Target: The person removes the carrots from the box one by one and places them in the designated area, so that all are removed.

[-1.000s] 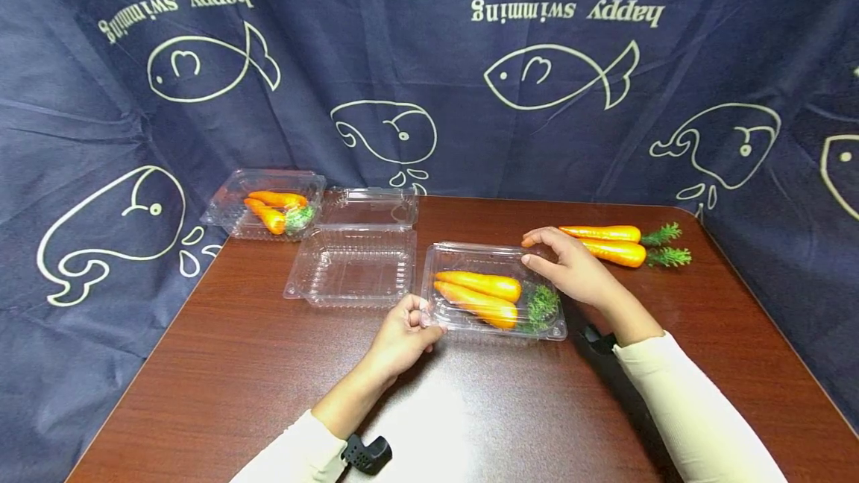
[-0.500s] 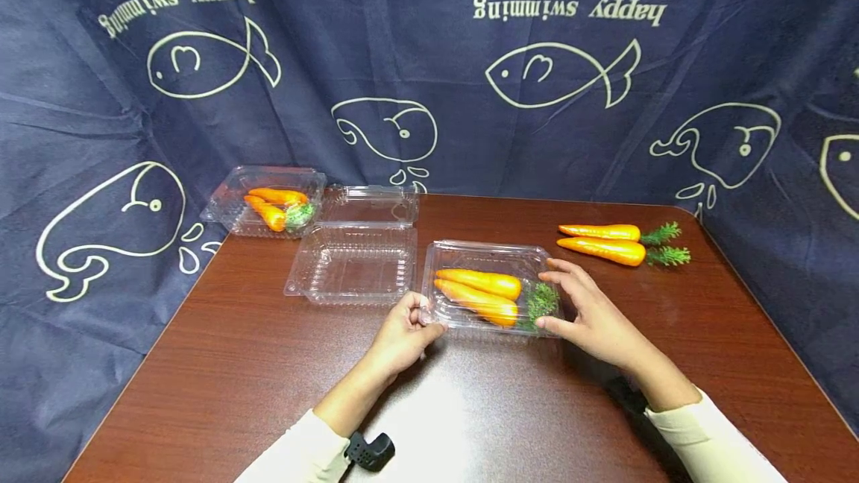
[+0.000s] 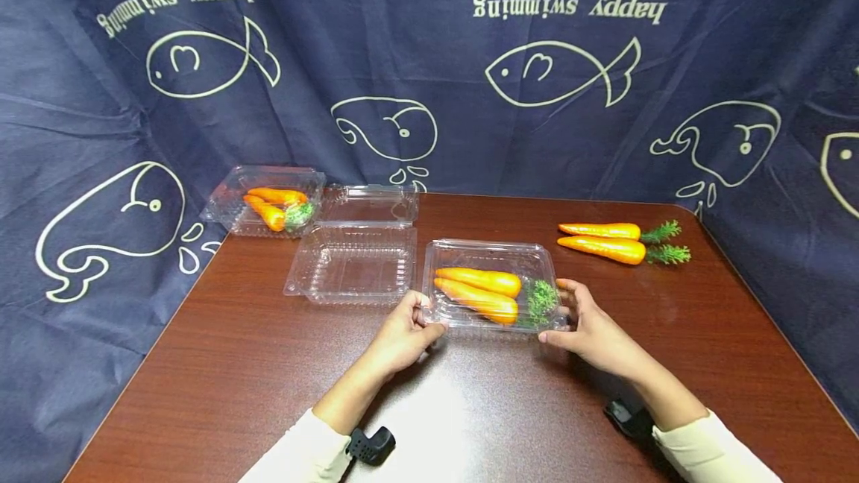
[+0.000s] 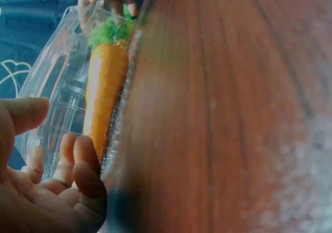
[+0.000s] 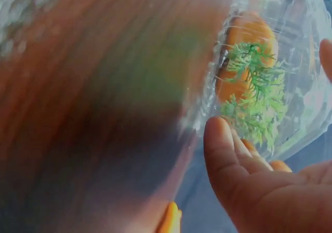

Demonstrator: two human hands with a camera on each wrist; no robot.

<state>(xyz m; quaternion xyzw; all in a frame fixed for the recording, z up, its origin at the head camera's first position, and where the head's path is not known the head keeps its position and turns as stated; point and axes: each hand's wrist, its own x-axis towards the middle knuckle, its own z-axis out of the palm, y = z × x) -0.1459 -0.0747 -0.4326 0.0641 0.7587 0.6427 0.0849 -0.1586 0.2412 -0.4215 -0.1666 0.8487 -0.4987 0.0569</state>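
Observation:
A closed clear plastic clamshell container with two orange carrots in it sits at the middle of the table. Their green leafy tops lie at its right end. My left hand grips the container's front left corner, and the left wrist view shows its fingers bent at the rim. At the front right corner, my right hand holds the other end, thumb at the front and fingers along the side. Part of those fingers is hidden behind the clear plastic.
An open clear container with its lid folded back stands to the left. Behind it at far left is another container holding carrots. Two loose carrots lie at the back right, before a dark blue fish-print cloth.
My right hand has come down from the container's back right corner to its right side and front right corner. The left hand and the container have stayed in place.

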